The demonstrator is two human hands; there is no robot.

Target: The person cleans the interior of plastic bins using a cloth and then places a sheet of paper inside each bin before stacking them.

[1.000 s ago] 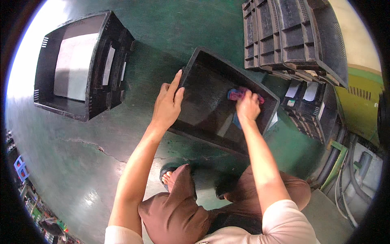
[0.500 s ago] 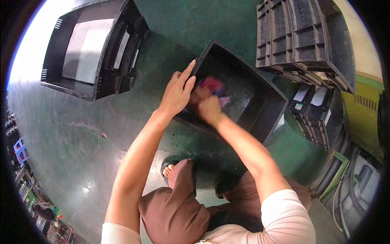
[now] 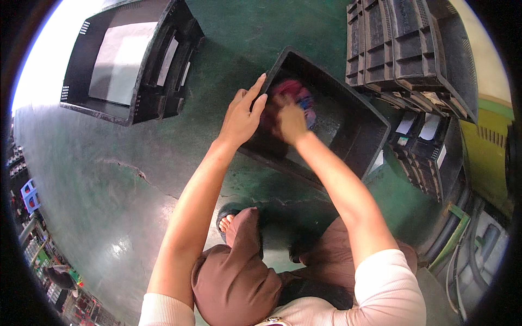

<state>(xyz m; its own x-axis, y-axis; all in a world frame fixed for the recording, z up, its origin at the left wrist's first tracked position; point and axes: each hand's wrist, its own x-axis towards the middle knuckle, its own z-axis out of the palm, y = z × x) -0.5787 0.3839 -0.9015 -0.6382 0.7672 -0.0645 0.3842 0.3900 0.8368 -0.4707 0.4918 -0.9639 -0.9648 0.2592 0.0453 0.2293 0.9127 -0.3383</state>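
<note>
A black plastic crate (image 3: 356,144) sits on the green floor in front of me, turned at an angle. My left hand (image 3: 243,116) rests along its left rim, fingers stretched out and the thumb apart. Inside the crate, my right hand (image 3: 291,120) is blurred by motion and closed on a crumpled cloth (image 3: 296,91) in red, pink and blue. The cloth lies against the inner left side of the crate. Part of it is hidden behind my fingers.
Stacked black crates (image 3: 125,65) with a pale sheet inside stand at the far left. More black crates (image 3: 402,49) are stacked at the far right, beside a yellow-green machine panel (image 3: 486,146). A crack (image 3: 136,173) runs across the floor.
My right hand and the cloth have shifted slightly right and farther away inside the crate. My left hand stays on the rim; the whole view has shifted a little.
</note>
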